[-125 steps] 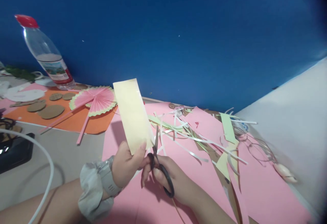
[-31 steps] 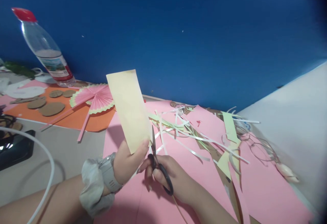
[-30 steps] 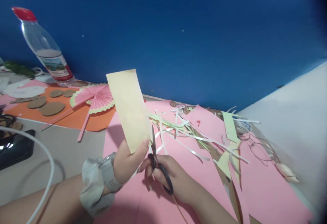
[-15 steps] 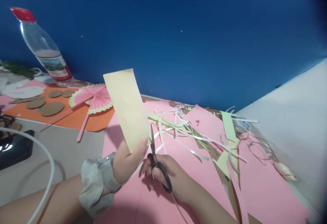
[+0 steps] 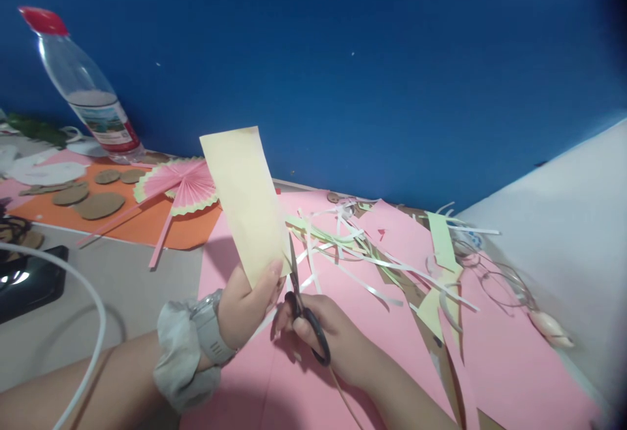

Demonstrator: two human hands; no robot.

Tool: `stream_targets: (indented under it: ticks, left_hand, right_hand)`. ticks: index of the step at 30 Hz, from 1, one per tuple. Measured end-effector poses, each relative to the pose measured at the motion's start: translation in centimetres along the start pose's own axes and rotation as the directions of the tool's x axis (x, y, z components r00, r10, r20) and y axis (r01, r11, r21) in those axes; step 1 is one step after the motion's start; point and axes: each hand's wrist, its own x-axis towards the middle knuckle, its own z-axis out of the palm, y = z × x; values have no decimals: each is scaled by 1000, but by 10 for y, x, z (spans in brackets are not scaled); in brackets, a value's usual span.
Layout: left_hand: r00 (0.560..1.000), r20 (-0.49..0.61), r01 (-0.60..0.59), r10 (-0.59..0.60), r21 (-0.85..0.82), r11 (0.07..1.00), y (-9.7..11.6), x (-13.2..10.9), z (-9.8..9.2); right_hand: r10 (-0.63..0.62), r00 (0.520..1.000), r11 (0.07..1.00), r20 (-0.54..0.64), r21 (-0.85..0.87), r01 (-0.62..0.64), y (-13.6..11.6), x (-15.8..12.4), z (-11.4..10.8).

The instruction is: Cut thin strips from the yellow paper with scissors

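Pinched at its lower end by my left hand (image 5: pixel 252 302), a pale yellow sheet of paper (image 5: pixel 247 201) stands up at a slight tilt. A watch and a light scrunchie circle my left wrist. My right hand (image 5: pixel 318 325) has its fingers in the black handles of a pair of scissors (image 5: pixel 316 338). The blades point upward at the paper's lower right edge; whether they bite into it I cannot tell. Beneath both hands lies pink paper (image 5: pixel 245 378). Loose white and green paper strips (image 5: pixel 343 247) are scattered just beyond the scissors.
A pink and green folded paper fan (image 5: pixel 183 185) lies on orange paper (image 5: pixel 161 231) with several cardboard discs (image 5: pixel 100 205). Behind them stands a red-capped bottle (image 5: pixel 93 90). A white cable (image 5: pixel 93 286) arches over a black phone-like object (image 5: pixel 32 283). Earphones (image 5: pixel 551 329) lie at the right by the wall.
The view has shifted very slightly. Both hands keep nearly the same position at the paper, and I see no clear change in the paper or the scissors.
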Motion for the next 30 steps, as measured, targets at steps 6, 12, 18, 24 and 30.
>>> stream_targets:
  ticks: [6,12,18,24,30]
  left_hand:
    - [1000,-11,23,-24,-40,999,0,1,2]
    - [1000,-2,6,-6,-25,1000,-1,0,1]
    - [1000,-14,-12,12,-47,999,3,1,3]
    - [1000,-23,-3,2,-34,999,5,1,3]
    - [1000,-19,-19,19,27,999,0,2,-1]
  right_hand:
    - [3,1000,1000,5,13,-3,1,0,0]
    - [18,1000,1000,9,8,-18,-2,1,1]
    - [7,1000,1000,-7,29,-7,-2,0,2]
    - [1,1000,1000,-8,5,-1,0,1,2]
    - [-5,1000,1000,-6,-8,5,-2,1,1]
